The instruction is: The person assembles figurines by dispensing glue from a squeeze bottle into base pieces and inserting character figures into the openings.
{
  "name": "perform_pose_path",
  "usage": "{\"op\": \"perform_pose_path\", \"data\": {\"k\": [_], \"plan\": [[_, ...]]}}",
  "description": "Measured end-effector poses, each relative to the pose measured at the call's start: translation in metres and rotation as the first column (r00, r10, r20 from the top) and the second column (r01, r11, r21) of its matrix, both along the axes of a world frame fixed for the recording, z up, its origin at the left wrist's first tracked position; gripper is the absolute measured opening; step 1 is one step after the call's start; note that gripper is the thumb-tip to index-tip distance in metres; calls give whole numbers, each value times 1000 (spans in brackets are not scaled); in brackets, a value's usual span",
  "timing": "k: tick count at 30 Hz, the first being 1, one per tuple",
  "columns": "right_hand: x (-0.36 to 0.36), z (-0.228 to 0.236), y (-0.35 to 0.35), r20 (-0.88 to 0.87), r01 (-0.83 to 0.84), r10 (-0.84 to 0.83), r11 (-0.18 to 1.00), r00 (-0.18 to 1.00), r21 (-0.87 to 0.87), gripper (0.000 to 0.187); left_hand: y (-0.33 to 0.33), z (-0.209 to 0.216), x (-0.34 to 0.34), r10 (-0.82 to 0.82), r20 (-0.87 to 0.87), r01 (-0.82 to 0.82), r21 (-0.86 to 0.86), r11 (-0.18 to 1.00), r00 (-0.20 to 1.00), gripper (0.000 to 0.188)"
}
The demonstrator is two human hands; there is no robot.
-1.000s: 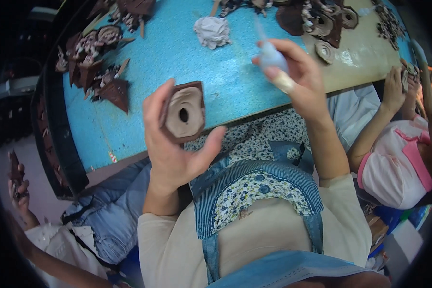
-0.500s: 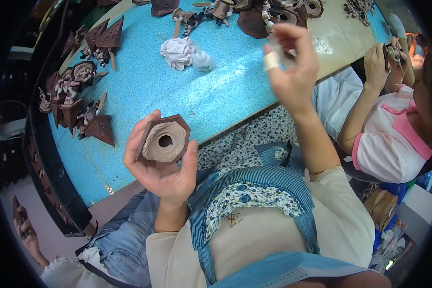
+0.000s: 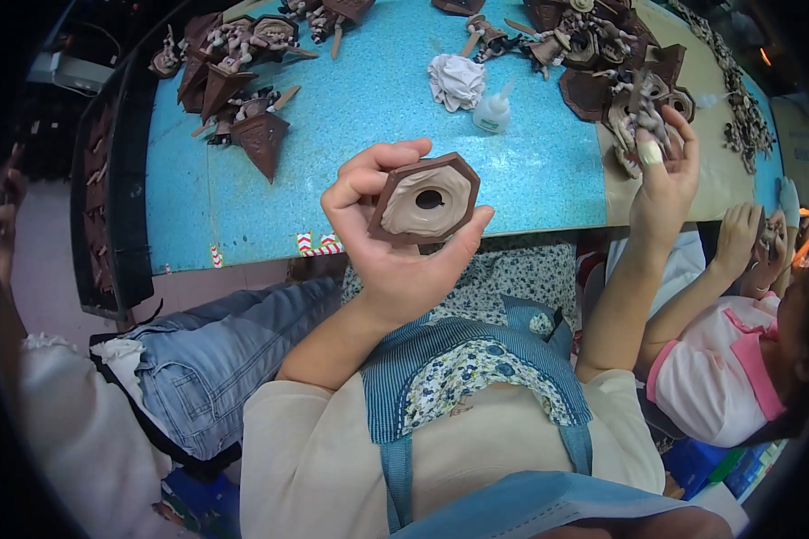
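My left hand (image 3: 391, 247) holds up a brown six-sided piece (image 3: 467, 193), fingers along its far left side and thumb at its right. Its face is turned up, showing a beige rippled inside around a dark round hole. Farther right, my right hand (image 3: 663, 193), with a pale wrap on the thumb, is at a cluster of parts. Its thumb and fingers close around a small greyish figurine (image 3: 644, 115), slightly blurred. Beside the figurine lie brown pieces (image 3: 588, 93) and other beige figures.
A crumpled white cloth (image 3: 457, 83) and a small squeeze bottle (image 3: 493, 113) stand mid-table. Brown pointed pieces with figures (image 3: 261, 142) lie at left. A heap of small parts (image 3: 748, 144) lies at far right, near a co-worker's hands (image 3: 739, 238). Another person sits at left.
The view has swung, shifting the table. My right hand has reached forward into the parts cluster and closed on a figurine. My left hand still holds the brown piece, now tilted somewhat.
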State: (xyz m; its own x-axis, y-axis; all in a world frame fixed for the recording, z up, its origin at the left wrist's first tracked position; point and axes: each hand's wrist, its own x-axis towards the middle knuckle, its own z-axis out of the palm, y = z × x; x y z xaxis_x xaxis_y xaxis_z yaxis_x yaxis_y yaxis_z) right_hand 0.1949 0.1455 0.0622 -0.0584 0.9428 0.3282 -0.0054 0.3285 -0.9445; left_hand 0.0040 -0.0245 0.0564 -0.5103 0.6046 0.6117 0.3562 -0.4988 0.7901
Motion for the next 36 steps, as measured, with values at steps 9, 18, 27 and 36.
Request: {"op": "perform_pose_path", "data": {"k": [9, 18, 27, 36], "plan": [[-10, 0, -62, -610, -667, 364, 634, 704, -392, 47, -9, 9, -7, -359, 801, 541, 52, 839, 479, 78], [-38, -9, -102, -647, -748, 436, 571, 625, -338, 39, -11, 1, 0, -257, 516, 455, -303, 837, 817, 79], [-38, -15, -103, -241, -614, 589, 788, 772, -42, 36, -25, -2, -10, -231, 579, 512, -383, 769, 782, 54], [-26, -12, -103, -269, -647, 616, 761, 741, -41, 58, -26, 7, -4, -232, 432, 435, -462, 773, 871, 40]]}}
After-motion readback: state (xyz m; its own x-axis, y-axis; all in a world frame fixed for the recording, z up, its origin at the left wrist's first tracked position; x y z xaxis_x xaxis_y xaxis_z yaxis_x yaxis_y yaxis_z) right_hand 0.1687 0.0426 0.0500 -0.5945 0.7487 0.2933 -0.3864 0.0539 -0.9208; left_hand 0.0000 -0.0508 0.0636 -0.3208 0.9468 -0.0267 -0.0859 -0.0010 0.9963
